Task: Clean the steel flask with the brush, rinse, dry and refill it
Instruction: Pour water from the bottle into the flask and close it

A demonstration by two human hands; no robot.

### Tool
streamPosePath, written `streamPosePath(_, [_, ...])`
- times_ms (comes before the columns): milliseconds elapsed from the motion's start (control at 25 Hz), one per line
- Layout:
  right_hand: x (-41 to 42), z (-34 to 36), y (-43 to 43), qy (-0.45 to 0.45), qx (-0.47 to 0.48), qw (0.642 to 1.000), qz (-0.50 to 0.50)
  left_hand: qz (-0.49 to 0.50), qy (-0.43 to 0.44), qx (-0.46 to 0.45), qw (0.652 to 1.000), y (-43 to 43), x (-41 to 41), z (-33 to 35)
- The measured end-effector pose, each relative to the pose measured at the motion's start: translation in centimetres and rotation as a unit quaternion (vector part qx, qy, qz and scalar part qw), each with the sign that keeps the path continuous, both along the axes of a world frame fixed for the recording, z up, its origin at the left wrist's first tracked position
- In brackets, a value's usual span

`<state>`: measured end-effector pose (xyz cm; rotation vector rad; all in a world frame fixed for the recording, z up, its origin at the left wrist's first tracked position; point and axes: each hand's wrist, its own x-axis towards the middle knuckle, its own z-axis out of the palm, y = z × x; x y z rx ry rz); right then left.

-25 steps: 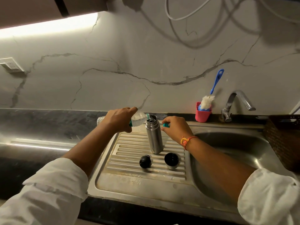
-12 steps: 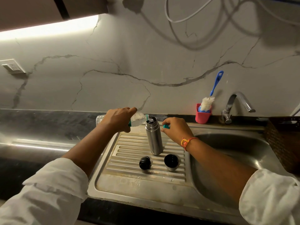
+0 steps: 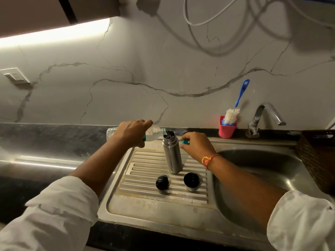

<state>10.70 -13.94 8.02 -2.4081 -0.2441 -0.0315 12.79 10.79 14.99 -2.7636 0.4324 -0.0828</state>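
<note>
The steel flask (image 3: 172, 153) (uncapped) stands upright; left hand (image 3: 131, 132) tips bottle (image 3: 153, 132).

Mid drainboard (image 3: 145, 201) stand the flask (image 3: 172, 156), stopper (image 3: 162, 182) and cup (image 3: 191, 181). The left hand (image 3: 131, 133) with bottle (image 3: 154, 133) and the right hand (image 3: 197, 144) with cap (image 3: 185, 142) flank the flask's mouth. Free room: the basin (image 3: 262, 165).

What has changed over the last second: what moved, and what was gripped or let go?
Nothing visibly changed. The left hand still holds the bottle tipped over the flask, which stays upright. The right hand still pinches the cap.
</note>
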Motion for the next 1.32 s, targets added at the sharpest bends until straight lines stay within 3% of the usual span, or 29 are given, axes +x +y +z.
streamPosePath(1320, [-0.24, -0.52, 0.11, 0.005, 0.001, 1.000, -0.002, -0.013, -0.016, 0.044, 0.999, 0.20, 0.26, 0.74])
